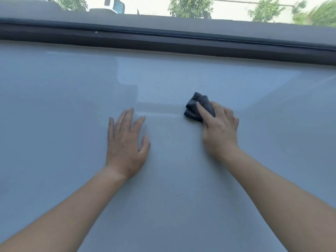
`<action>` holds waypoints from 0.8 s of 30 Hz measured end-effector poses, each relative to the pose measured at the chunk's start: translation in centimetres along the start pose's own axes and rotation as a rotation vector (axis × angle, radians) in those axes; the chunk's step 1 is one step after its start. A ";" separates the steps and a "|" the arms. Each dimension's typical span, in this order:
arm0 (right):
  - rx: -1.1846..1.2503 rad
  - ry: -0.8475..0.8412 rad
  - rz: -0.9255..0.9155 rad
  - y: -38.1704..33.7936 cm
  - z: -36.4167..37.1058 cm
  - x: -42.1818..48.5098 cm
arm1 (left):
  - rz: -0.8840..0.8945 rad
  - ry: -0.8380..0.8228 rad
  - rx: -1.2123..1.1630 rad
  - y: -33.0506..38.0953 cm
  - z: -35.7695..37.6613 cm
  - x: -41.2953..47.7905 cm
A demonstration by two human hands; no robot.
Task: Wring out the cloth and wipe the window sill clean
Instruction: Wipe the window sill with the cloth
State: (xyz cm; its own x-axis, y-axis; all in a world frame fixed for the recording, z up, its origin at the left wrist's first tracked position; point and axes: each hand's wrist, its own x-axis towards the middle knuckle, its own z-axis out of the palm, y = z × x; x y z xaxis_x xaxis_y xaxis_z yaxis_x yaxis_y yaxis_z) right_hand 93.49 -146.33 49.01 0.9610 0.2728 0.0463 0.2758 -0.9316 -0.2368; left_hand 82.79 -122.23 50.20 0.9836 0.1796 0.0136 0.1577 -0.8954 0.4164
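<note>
Both bare forearms reach out over a broad, pale grey window sill (54, 106) that fills most of the view. The right hand (221, 128) sits a little right of centre, at about two o'clock from the left hand, pressed down on a small dark grey cloth (197, 106) that is bunched and folded into a wad. The fingers (202, 110) lie over the top of the cloth, the index stretched along it, with the palm behind; the hand is clamped onto the cloth, holding it flat against the sill. The far half of the cloth pokes out beyond the fingertips toward twelve o'clock. The left hand (126, 142) rests palm down on the bare sill, fingers spread apart and holding nothing, thumb angled out to the right. It is well apart from the cloth, with open sill between the two hands. A faint shiny streak (160, 114) runs across the surface from the cloth's left edge toward nine o'clock, ending just above the left hand's fingertips. A few tiny dark specks (177, 195) dot the sill nearer the person, at about six o'clock from the cloth. Along the far edge, at twelve o'clock, runs the dark window frame (163, 42) with its groove, and beyond the glass are green trees (190, 6) and a white vehicle (114, 5) on pale ground.
</note>
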 end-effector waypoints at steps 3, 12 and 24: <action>0.061 0.041 0.165 -1.8 0.1 -1.0 | 0.011 -0.079 0.026 1.4 1.3 -4.5; -0.007 -0.018 -0.105 1.3 -0.8 -5.9 | 0.032 -0.123 0.219 1.4 2.2 -6.3; -0.015 -0.014 -0.231 0.7 -0.7 -12.2 | 0.009 -0.125 0.223 1.4 2.3 -6.5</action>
State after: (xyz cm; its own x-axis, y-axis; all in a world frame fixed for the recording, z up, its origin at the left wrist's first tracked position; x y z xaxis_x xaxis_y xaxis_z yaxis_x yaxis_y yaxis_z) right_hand 82.00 -150.51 48.92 0.8718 0.4825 0.0843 0.4890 -0.8475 -0.2065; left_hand 76.85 -125.64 48.58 0.9859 0.1322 -0.1022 0.1510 -0.9668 0.2060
